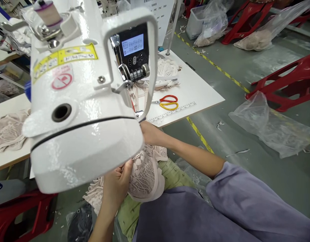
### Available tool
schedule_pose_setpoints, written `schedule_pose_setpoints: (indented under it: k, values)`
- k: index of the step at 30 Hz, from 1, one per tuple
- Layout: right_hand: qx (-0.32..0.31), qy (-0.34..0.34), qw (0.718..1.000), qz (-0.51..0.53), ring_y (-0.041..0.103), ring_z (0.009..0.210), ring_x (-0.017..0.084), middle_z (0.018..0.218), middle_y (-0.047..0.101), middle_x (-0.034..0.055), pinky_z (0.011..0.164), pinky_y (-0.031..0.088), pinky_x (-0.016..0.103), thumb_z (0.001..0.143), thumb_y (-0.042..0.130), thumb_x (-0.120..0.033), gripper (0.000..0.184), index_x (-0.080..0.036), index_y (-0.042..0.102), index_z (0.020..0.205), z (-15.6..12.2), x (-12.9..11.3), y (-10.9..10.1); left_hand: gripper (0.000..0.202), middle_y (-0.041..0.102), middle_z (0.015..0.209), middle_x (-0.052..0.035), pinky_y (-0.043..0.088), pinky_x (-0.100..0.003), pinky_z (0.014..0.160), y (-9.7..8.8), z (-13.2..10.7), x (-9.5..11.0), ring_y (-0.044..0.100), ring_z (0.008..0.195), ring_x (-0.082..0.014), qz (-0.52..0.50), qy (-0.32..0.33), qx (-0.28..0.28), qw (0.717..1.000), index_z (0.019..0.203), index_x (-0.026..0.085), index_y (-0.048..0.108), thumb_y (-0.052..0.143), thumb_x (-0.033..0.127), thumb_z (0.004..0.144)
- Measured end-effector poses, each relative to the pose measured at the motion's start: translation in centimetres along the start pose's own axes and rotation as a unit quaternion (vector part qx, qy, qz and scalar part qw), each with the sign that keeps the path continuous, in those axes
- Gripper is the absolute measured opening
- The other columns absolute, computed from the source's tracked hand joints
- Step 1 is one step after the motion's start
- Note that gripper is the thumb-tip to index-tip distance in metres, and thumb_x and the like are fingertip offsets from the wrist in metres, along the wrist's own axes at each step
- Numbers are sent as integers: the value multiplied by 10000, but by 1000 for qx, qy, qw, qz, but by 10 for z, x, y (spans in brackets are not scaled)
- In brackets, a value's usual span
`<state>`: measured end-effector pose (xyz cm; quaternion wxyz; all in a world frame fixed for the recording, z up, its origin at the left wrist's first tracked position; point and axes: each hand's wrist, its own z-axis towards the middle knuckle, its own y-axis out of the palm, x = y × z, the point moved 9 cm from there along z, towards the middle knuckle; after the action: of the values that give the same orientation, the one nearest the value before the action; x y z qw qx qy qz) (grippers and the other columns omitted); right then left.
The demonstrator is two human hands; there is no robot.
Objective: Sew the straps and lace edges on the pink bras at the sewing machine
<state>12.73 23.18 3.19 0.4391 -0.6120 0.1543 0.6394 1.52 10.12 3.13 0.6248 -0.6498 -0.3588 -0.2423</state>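
Note:
A white sewing machine head (pixel 79 101) fills the left and middle of the view and hides most of the work below it. My left hand (pixel 118 183) is closed on a pale pink lace bra cup piece (pixel 146 178) at the table's near edge, thumb on top. My right hand (pixel 151 132) reaches under the machine head beside the lace; its fingers are hidden behind the machine. The lace hangs down over my lap.
Red and yellow scissors (pixel 167 102) lie on the white table (pixel 202 90) by a printed ruler strip. More lace pieces (pixel 167 70) are stacked behind. A control panel (pixel 132 47) glows on the machine. Red stools (pixel 288 84) and plastic bags (pixel 268 126) stand on the floor at right.

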Motion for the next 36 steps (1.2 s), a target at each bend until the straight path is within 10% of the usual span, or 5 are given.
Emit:
schedule_pose_setpoints:
  k: [36]
  values:
    - [1,1,1000,-2,476,737,149,846,538,19,663,427,266,790,611,-173,126,-170,506,720,2,-1,-1,274,772,1031,-41,607,-358,820,-3,3,-4,709,1043,-301,-3,22,5,1000,1088,265,776,597,374,913]
